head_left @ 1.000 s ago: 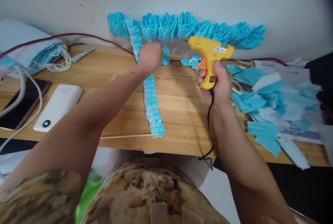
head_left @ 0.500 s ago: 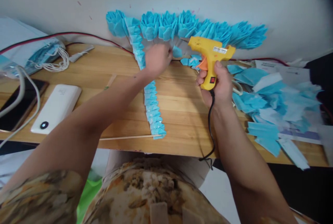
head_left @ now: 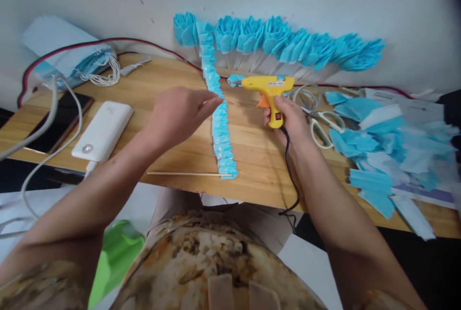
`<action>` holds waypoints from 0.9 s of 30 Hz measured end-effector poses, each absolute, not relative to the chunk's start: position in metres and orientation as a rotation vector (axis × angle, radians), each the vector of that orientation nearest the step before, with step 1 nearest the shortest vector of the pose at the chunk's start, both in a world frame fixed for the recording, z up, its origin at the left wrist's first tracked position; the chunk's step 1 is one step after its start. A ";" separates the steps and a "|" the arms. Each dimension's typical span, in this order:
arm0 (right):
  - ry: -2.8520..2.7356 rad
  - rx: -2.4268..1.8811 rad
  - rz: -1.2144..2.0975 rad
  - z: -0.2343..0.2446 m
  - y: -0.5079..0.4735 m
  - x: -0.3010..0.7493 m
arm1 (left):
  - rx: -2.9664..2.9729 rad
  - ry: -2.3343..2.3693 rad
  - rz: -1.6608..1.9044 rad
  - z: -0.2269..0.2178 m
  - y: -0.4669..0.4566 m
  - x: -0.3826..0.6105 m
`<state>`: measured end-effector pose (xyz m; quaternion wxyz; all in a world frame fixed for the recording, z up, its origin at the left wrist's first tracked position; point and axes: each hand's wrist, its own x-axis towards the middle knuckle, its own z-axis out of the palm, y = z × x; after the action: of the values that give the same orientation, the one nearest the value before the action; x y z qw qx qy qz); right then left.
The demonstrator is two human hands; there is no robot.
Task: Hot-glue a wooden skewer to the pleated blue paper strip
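My right hand (head_left: 289, 118) is wrapped round the handle of a yellow glue gun (head_left: 268, 84) with an orange trigger. Its nozzle points left, close to small blue pieces (head_left: 236, 80) on the table. My left hand (head_left: 182, 114) has its thumb and fingers pressed together, the tips over the middle of a long pleated blue strip (head_left: 222, 132). Whether those fingertips hold anything is hidden. The strip runs from the wall to the table's front, where a thin wooden stick (head_left: 183, 173) lies against its near end.
Blue flowers (head_left: 275, 33) on stems line the wall. Scissors (head_left: 322, 130) and blue cut scraps (head_left: 392, 142) lie on the right. On the left are a white power bank (head_left: 103, 130), a phone (head_left: 61, 122) and bagged sheets (head_left: 68, 53). The gun's black cord (head_left: 290, 175) hangs over the front edge.
My left hand has drawn back from near the flowers to the middle of the strip. The glue gun in my right hand has moved left and lower. The camera view has shifted.
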<state>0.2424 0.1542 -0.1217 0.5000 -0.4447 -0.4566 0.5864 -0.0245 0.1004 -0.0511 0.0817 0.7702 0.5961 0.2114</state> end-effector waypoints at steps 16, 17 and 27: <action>-1.379 -1.199 1.424 -0.123 0.177 0.233 | 1.861 1.949 1.298 -0.116 0.010 -0.085; -1.369 -1.207 1.426 -0.123 0.175 0.236 | 1.875 1.967 1.315 -0.114 0.015 -0.089; -1.487 -1.286 1.420 -0.126 0.168 0.246 | 1.802 1.983 1.487 -0.112 0.076 -0.108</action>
<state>0.2457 0.1681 -0.1259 0.3505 -0.4967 -0.5742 0.5485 -0.1076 0.0758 -0.1122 0.0386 0.5875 0.6468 0.4849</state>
